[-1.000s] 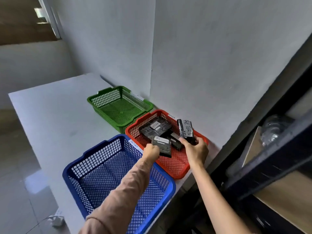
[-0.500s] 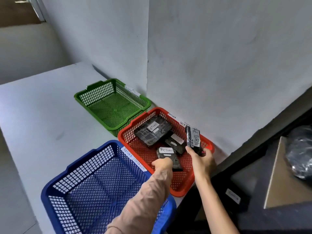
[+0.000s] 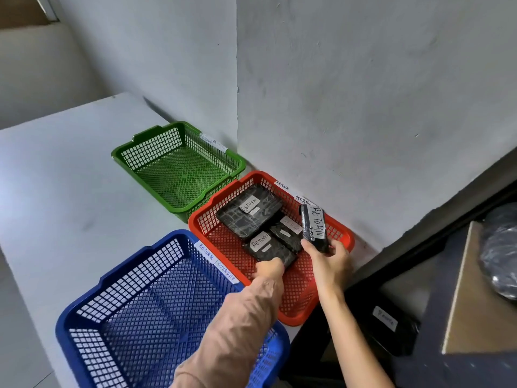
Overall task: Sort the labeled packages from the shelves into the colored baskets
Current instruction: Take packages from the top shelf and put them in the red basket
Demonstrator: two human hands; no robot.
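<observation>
Nearest, the blue basket [image 3: 140,252] is sitting on the white tabletop [image 3: 56,191] with a sleeved arm reaching over its right corner. To the right, a black labelled package [image 3: 391,329] is lying on the dark shelf [image 3: 436,368]. Just beyond the blue basket, the left grip [image 3: 268,268] is clamping the near edge of a black package marked RETURN [image 3: 270,247], which is lying flat inside the red basket [image 3: 298,301]. Beside it, the right grip [image 3: 327,259] is closing round the lower end of a narrow package [image 3: 314,228] – also marked RETURN – and holding it upright over the basket's right side. Two more black packages, one large [image 3: 249,214] and one small [image 3: 285,233], are resting deeper in the red basket. Farther back, the green basket [image 3: 179,169] is standing against the wall [image 3: 335,93].
</observation>
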